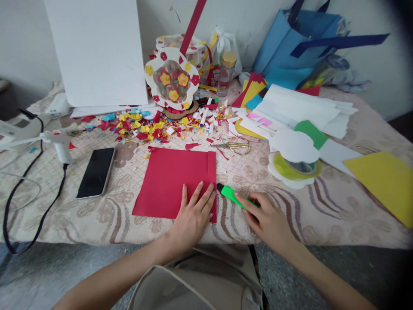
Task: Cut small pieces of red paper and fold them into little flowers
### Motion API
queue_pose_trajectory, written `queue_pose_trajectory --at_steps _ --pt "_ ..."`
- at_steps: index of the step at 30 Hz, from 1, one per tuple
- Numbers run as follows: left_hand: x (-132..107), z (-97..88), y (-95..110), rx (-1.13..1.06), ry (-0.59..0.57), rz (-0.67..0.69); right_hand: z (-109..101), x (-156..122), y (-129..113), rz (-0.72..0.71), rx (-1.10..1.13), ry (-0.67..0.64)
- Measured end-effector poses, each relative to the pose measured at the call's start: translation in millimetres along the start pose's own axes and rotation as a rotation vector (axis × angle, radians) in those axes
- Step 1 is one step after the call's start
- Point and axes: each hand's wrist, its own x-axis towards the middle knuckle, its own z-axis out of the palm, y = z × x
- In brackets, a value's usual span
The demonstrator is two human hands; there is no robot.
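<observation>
A red sheet of paper (176, 178) lies flat on the patterned tablecloth (290, 211) in front of me. My left hand (193, 213) rests flat on its lower right corner, fingers stretched out and pressing it down. Just right of the sheet, my right hand (267, 219) grips a green utility knife (230, 193), whose black tip points at the paper's right edge. A narrow folded strip runs along that right edge.
A black phone (96, 171) and a white glue gun (60, 142) with its black cable lie to the left. Scissors (235, 145), coloured paper scraps (145, 125), a flower-decorated craft piece (171, 79), tape rolls (295, 165), a yellow sheet (383, 181) and a blue bag (297, 47) crowd the back and right.
</observation>
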Motion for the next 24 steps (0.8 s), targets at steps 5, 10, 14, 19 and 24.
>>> queue_pose_trajectory --at_steps 5,10,14,19,24 --pt "0.4 -0.9 0.3 0.0 0.0 0.0 1.7 9.2 4.7 0.002 -0.01 0.018" --pt "0.7 -0.5 -0.2 -0.012 0.006 0.003 2.8 18.3 8.2 0.023 -0.019 0.028" --pt "0.0 -1.0 -0.8 -0.043 0.003 0.003 3.7 24.8 11.8 0.023 -0.029 0.042" --pt "10.2 -10.9 -8.4 -0.123 0.012 0.011 5.4 29.0 16.4 0.003 -0.033 0.04" --pt "41.7 -20.6 -24.5 -0.176 -0.009 0.019 3.8 30.8 16.9 -0.024 -0.037 0.042"
